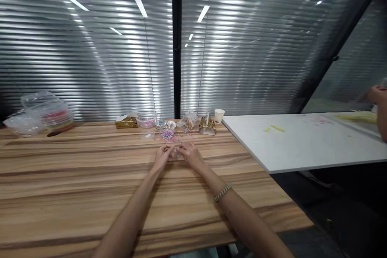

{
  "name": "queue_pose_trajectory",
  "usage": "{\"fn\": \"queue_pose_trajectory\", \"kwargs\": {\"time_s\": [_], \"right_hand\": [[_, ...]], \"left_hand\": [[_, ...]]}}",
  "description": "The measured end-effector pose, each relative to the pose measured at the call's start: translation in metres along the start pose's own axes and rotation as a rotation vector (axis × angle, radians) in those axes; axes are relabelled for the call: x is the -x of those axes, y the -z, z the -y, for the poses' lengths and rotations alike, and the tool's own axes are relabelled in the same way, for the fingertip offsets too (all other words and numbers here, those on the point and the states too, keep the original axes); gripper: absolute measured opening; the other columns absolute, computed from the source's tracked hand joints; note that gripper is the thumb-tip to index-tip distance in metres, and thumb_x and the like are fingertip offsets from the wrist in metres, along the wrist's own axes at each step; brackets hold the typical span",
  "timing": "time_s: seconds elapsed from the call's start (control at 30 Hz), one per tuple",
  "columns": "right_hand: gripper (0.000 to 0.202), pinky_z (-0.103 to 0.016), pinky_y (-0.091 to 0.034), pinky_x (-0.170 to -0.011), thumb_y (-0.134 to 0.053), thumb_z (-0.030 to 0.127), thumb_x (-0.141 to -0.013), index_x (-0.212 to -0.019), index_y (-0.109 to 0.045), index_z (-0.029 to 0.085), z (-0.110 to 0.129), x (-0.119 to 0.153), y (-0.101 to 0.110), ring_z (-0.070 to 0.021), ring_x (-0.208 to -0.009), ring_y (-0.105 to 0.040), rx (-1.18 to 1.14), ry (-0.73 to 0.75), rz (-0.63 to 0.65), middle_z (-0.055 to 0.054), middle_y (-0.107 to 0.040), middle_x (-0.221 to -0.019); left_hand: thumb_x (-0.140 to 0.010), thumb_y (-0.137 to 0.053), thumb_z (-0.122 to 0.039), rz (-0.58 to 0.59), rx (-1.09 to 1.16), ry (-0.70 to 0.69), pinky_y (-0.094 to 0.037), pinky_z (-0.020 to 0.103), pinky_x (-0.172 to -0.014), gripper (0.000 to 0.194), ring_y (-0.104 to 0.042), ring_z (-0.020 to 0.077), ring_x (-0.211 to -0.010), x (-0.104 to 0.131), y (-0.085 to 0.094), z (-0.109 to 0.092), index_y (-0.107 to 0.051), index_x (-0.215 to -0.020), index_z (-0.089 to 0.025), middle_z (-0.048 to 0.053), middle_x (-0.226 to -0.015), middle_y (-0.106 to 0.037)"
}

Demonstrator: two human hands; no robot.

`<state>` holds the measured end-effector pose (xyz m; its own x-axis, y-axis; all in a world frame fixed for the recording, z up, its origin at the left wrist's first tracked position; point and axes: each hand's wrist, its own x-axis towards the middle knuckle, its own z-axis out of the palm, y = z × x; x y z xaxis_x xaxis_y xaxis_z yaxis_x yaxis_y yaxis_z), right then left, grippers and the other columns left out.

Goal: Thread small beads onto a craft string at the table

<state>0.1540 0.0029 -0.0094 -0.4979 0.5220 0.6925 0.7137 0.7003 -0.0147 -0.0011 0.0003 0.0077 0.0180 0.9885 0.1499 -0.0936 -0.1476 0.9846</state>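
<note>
My left hand [163, 156] and my right hand [190, 154] meet over the wooden table, fingers bent and pinched close together. Between them is a small clear, shiny thing [177, 155], too small to name. Just beyond my fingertips stands a round clear container [167, 133] of pink, blue and purple beads. Loose pink beads [181, 138] lie scattered to its right. A clear round lid [147, 134] rests flat to the left of the container. My right wrist wears a beaded bracelet [223, 192].
Behind the beads are a gold box [126, 122], a clear tub [146, 121], crumpled plastic [189, 120], a gold packet [207, 126] and a paper cup [219, 115]. Stacked plastic containers [56, 115] stand far left. Another person's hand [377, 94] is above the white table [305, 145].
</note>
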Motion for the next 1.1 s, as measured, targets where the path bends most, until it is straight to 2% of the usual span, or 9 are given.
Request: {"fn": "queue_pose_trajectory", "kwargs": {"time_s": [0.1,0.23,0.37,0.43,0.6,0.7,0.87,1.0,1.1], "right_hand": [[0.018,-0.03,-0.037,-0.077,-0.051,0.014,-0.086,-0.097,-0.063,0.02,0.005,0.001,-0.002,-0.0166,-0.079,-0.052,0.008,-0.005,-0.022,-0.005,-0.06,-0.084],[0.017,-0.025,-0.038,-0.068,-0.048,0.018,-0.087,-0.085,-0.065,0.018,0.011,0.004,-0.004,-0.0158,-0.072,-0.052,-0.101,-0.153,-0.068,-0.005,-0.058,-0.076],[0.022,-0.022,-0.039,-0.062,-0.045,0.019,-0.087,-0.08,-0.066,0.02,0.013,0.004,-0.001,-0.0134,-0.069,-0.054,-0.403,-0.29,-0.001,-0.002,-0.06,-0.074],[0.022,-0.022,-0.04,-0.061,-0.047,0.026,-0.085,-0.077,-0.066,0.019,0.015,0.002,0.002,-0.013,-0.065,-0.055,-0.592,-0.408,0.011,-0.002,-0.061,-0.072],[0.029,-0.023,-0.043,-0.056,-0.058,0.043,-0.075,-0.074,-0.066,0.015,0.029,-0.003,0.005,-0.0119,-0.054,-0.054,-1.092,-0.649,0.027,0.0,-0.061,-0.062],[0.03,-0.023,-0.043,-0.054,-0.064,0.044,-0.068,-0.075,-0.066,0.015,0.035,-0.005,0.004,-0.0114,-0.052,-0.053,-1.191,-0.715,-0.023,0.0,-0.061,-0.062],[0.036,-0.024,-0.046,-0.056,-0.074,0.04,-0.054,-0.078,-0.061,0.017,0.023,-0.007,-0.004,-0.0129,-0.059,-0.056,-1.294,-0.886,-0.338,0.0,-0.062,-0.068],[0.037,-0.026,-0.048,-0.061,-0.069,0.048,-0.061,-0.076,-0.061,0.016,0.017,-0.006,-0.011,-0.0142,-0.064,-0.058,-1.396,-0.884,-0.24,-0.003,-0.062,-0.071],[0.04,-0.026,-0.046,-0.065,-0.058,0.055,-0.07,-0.07,-0.06,0.015,0.015,-0.003,-0.013,-0.0151,-0.069,-0.057,-1.199,-0.824,-0.279,-0.004,-0.061,-0.071]], "left_hand": [[-0.059,-0.065,-0.052,0.057,-0.044,-0.02,-0.045,0.024,-0.054,0.038,-0.053,0.0125,-0.055,0.003,0.001,0.002,-0.06,-0.068,-0.015,0.0,-0.066,-0.059],[-0.071,-0.053,-0.056,0.108,-0.146,-0.084,-0.05,0.029,-0.062,0.039,-0.057,0.017,-0.066,0.008,0.0,0.008,-0.056,-0.071,-0.018,0.001,-0.068,-0.059],[-0.078,-0.05,-0.051,0.227,-0.212,-0.094,-0.05,0.032,-0.069,0.045,-0.062,0.0178,-0.069,0.012,0.001,0.012,-0.048,-0.111,-0.021,0.003,-0.081,-0.065],[-0.075,-0.054,-0.052,0.185,-0.08,-0.025,-0.05,0.031,-0.066,0.054,-0.063,0.0169,-0.065,0.01,0.003,0.012,-0.041,-0.118,-0.022,0.003,-0.085,-0.065],[-0.059,-0.071,-0.046,-0.15,0.259,0.032,-0.049,0.026,-0.066,0.059,-0.061,0.0127,-0.069,0.003,0.012,0.009,-0.049,-0.107,-0.02,0.002,-0.086,-0.062],[-0.059,-0.071,-0.048,-0.069,0.24,0.024,-0.048,0.026,-0.068,0.05,-0.061,0.0144,-0.073,0.006,0.01,0.004,-0.06,-0.095,-0.015,0.005,-0.086,-0.064],[-0.057,-0.073,-0.046,0.162,-0.005,0.004,-0.049,0.031,-0.071,0.046,-0.062,0.0181,-0.071,0.017,-0.004,0.001,-0.068,-0.089,-0.013,0.008,-0.08,-0.07],[-0.06,-0.07,-0.049,0.16,-0.05,-0.026,-0.05,0.034,-0.071,0.043,-0.064,0.0208,-0.069,0.016,-0.007,0.006,-0.069,-0.083,-0.013,0.009,-0.079,-0.071],[-0.064,-0.067,-0.046,0.089,-0.24,-0.119,-0.046,0.037,-0.083,0.035,-0.063,0.0248,-0.085,0.015,-0.002,0.006,-0.07,-0.084,-0.017,0.009,-0.088,-0.071]]}}
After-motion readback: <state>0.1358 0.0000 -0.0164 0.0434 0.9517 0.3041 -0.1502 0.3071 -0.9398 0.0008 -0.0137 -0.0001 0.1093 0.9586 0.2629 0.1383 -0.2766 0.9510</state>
